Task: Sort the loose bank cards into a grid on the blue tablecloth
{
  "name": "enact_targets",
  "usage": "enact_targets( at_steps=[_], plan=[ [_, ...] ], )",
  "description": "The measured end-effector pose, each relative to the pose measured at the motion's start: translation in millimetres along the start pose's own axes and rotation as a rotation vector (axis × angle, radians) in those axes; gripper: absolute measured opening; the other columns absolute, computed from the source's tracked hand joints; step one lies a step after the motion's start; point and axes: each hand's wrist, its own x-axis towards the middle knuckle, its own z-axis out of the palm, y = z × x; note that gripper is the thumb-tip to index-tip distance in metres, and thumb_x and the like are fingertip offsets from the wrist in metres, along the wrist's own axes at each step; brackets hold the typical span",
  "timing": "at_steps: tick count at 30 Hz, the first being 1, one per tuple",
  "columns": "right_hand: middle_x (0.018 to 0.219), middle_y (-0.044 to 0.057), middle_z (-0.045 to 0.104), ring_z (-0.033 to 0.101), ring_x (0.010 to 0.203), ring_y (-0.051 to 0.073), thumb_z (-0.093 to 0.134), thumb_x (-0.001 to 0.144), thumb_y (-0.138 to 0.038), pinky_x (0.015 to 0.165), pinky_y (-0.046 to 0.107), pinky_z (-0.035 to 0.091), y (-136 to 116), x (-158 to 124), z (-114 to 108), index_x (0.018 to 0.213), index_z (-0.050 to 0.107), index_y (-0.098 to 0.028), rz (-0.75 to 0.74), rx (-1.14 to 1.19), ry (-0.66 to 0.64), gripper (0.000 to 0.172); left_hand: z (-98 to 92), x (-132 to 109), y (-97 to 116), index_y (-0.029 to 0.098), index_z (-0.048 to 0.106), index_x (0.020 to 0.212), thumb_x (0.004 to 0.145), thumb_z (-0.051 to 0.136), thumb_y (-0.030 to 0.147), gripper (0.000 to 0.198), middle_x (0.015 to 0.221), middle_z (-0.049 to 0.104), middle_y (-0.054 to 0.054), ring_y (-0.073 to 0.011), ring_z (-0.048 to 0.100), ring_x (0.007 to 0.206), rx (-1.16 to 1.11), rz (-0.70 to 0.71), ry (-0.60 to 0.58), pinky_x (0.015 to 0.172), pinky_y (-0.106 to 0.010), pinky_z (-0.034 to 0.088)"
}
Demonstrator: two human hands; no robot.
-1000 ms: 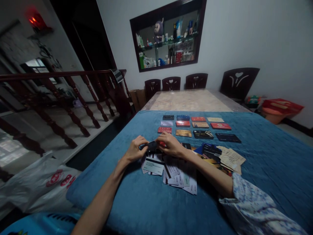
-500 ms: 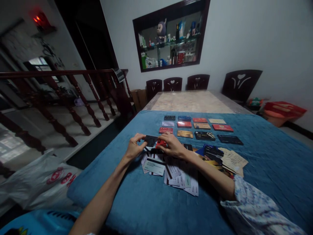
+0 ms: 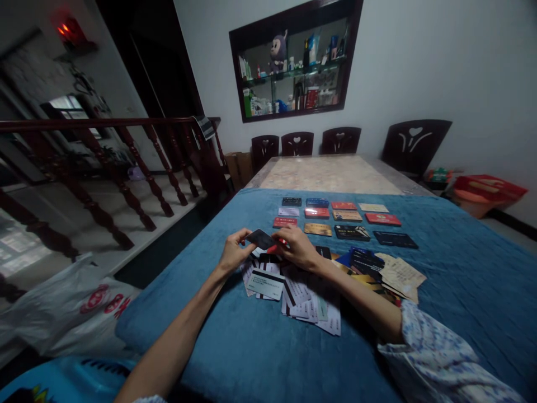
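A dark card [image 3: 260, 239] is held level above the table, pinched at its left end by my left hand [image 3: 235, 249]. My right hand [image 3: 296, 246] is closed at the card's right end, with a red card [image 3: 274, 248] showing by its fingertips. Below both hands lies a loose heap of pale cards [image 3: 266, 284] with dark stripes. Under and beyond my right forearm spread more cards in dark blue [image 3: 366, 259], gold and beige [image 3: 400, 275]. Farther back, small stacks of cards stand in rows, among them a black one [image 3: 351, 232] and a red one [image 3: 382, 219].
The table wears a blue cloth [image 3: 218, 330], with a pale tabletop [image 3: 319, 173] past its far edge. Dark chairs [image 3: 415, 145] stand around the far end. White plastic bags [image 3: 79, 313] and a blue stool [image 3: 67, 380] are at the lower left, beside a wooden railing [image 3: 126, 184].
The dark card has tilted, its right end dropping a little, and more of its face shows. Less of the red card is visible by my right hand.
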Motion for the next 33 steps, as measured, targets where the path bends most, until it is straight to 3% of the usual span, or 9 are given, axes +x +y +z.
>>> enact_targets(
  at_steps=[5,13,20,26,33],
  plan=[
    [0.092,0.010,0.066,0.050,0.088,0.022,0.049,0.093,-0.016,0.076,0.034,0.041,2,2,-7,0.102,0.070,-0.018,-0.031,-0.085,0.061,0.023,-1.2,0,-1,0.017,0.066,0.081,0.072,0.063,0.027,0.013,0.080,0.067,0.001,-0.0135,0.056,0.073,0.036,0.007,0.057,0.070,-0.025,0.041],
    [0.092,0.009,0.063,0.048,0.091,0.024,0.057,0.092,-0.019,0.078,0.035,0.039,9,1,-5,0.104,0.070,-0.021,-0.024,-0.177,0.012,0.019,6.5,-4,-5,0.021,0.064,0.106,0.075,0.058,0.017,0.032,0.085,0.071,0.001,-0.0154,0.063,0.080,0.118,0.034,0.058,0.079,-0.029,0.046],
    [0.104,0.010,0.067,0.049,0.097,0.024,0.054,0.093,-0.017,0.082,0.036,0.040,9,-1,-3,0.110,0.067,-0.021,0.013,-0.197,0.002,0.022,11.7,-7,-18,0.022,0.063,0.109,0.078,0.055,0.009,0.035,0.088,0.070,0.001,-0.0145,0.065,0.083,0.202,0.081,0.038,0.083,-0.029,0.049],
    [0.110,0.011,0.067,0.051,0.101,0.026,0.058,0.086,-0.014,0.081,0.036,0.040,4,-4,-2,0.119,0.063,-0.023,0.071,-0.276,-0.068,0.034,13.5,-7,-25,0.022,0.065,0.104,0.076,0.054,0.004,0.034,0.092,0.067,-0.001,-0.0156,0.064,0.087,0.249,0.124,0.017,0.088,-0.032,0.051],
    [0.112,0.013,0.065,0.052,0.104,0.027,0.059,0.083,-0.016,0.084,0.038,0.039,-2,-4,-2,0.127,0.057,-0.021,0.129,-0.335,-0.154,0.045,14.7,-8,-23,0.020,0.058,0.115,0.075,0.059,0.006,0.043,0.096,0.065,-0.004,-0.0204,0.061,0.091,0.370,0.128,-0.063,0.091,-0.039,0.048]
  ],
)
